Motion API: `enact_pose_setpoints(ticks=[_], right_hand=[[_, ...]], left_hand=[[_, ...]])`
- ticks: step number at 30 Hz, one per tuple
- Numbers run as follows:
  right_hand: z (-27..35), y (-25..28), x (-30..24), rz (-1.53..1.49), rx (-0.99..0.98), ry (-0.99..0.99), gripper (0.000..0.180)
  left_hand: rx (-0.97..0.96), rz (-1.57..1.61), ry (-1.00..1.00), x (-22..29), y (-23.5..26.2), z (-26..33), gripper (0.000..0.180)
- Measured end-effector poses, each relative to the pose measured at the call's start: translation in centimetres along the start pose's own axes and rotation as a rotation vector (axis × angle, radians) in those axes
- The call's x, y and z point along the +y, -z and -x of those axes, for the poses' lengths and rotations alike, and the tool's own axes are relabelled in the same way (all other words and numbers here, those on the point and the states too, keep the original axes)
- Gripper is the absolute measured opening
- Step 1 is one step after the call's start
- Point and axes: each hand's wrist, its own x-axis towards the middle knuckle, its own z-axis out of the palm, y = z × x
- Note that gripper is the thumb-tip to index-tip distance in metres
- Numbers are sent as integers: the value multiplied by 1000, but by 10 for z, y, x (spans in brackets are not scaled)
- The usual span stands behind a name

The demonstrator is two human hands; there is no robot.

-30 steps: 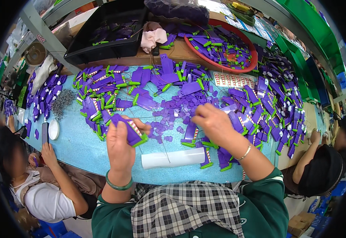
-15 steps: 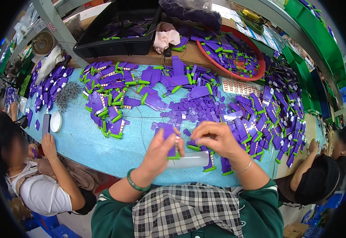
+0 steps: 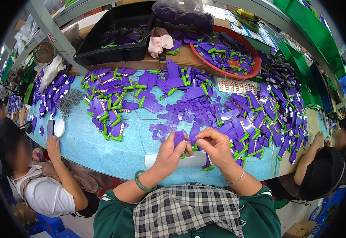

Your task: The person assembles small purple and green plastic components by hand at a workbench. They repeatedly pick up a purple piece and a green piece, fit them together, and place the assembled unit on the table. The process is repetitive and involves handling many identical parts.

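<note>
Head: red tray [image 3: 256, 72] holds purple pieces [image 3: 220, 55].

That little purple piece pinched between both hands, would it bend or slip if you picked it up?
The purple piece looks flat, thin and moulded, so probably stiff and very light. The left hand and right hand pinch it with just the fingers, suggesting easy grip. Flat, so unlikely to roll.

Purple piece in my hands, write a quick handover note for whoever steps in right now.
Left hand: holds a purple piece by the fingertips.
Right hand: pinches the same piece from the other side; whether it also holds a small part is too small to tell.
Both hands are over the white strip at the near edge of the blue table.
Loose small purple bits lie just beyond; green-tipped purple pieces lie heaped left and right.
Done and left: cannot be told apart by pile.
</note>
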Motion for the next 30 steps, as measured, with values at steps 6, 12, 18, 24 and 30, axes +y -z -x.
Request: enact_pose_setpoints(ticks=[6, 12, 18, 24, 30], right_hand=[[2, 6, -24, 461, -124, 84, 6], [5, 1, -24, 666, -42, 330, 11], [7, 9, -14, 487, -163, 109, 12], [5, 17, -15, 542, -138, 87, 11], [-26, 105, -46, 644, -85, 12, 8]], left_hand=[[-198, -458, 59, 6, -4, 2, 12], [-213, -754, -142, 15, -7, 0, 16], [-279, -763, -81, 5, -9, 2, 19], [-356, -609, 86, 10, -17, -9, 25], [-401, -920, -41, 26, -19, -87, 29]])
